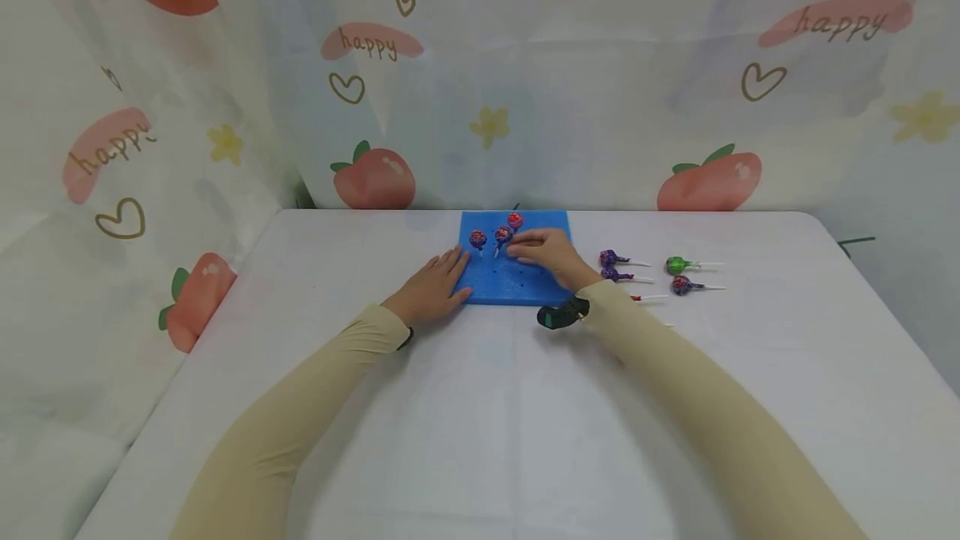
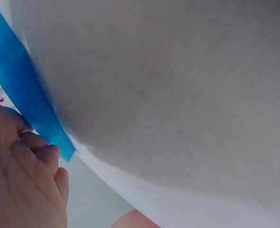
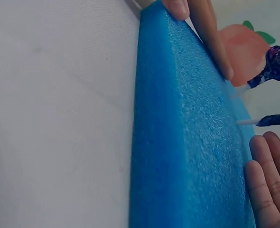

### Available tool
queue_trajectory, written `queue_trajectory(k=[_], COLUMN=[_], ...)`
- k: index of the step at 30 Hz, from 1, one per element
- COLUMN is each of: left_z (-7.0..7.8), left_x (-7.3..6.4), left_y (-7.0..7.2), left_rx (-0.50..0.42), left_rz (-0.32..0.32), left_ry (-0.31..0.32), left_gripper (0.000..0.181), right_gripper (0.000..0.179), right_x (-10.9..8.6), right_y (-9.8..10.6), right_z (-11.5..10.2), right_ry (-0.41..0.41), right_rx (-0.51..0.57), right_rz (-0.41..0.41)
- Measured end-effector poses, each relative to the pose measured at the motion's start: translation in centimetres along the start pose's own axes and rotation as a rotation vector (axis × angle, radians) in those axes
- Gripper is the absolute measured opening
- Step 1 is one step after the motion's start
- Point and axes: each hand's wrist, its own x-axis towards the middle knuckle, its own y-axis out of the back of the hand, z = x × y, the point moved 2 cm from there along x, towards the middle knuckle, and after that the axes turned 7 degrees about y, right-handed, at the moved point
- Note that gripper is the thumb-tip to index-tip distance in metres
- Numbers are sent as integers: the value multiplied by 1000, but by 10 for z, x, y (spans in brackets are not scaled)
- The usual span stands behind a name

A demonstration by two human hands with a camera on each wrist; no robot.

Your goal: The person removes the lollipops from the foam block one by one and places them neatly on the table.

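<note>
A blue foam block (image 1: 495, 294) with small holes lies at the back of the table. My left hand (image 1: 432, 286) rests against its left edge, fingers extended; the left wrist view shows the palm side of this hand (image 2: 21, 166) beside the foam. Two wrapped lollipops, one dark (image 1: 477, 239) and one pink-red (image 1: 515, 221), stand in the block. My right hand (image 1: 551, 255) pinches a third, dark-wrapped lollipop (image 1: 503, 235), tilted, its stick at the foam. In the right wrist view that lollipop (image 3: 277, 119) is partly cut off, and the thumb is out of sight.
Right of the block lie several lollipops: purple (image 1: 611, 258), green (image 1: 677, 265) and dark red-blue (image 1: 682, 285); the right forearm partly covers others. The table (image 1: 450, 440) is white. A printed curtain (image 1: 450, 107) hangs behind it.
</note>
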Motion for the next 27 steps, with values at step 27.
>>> queue_trajectory(k=[27], left_z=[-1], left_x=[2], left_y=[-1], left_rx=[20], left_rz=[12], left_ry=[-22], left_gripper=[68], right_gripper=[34], right_x=[15], right_y=[-24], right_z=[2], right_ry=[-32], right_rx=[-105], right_rz=[130])
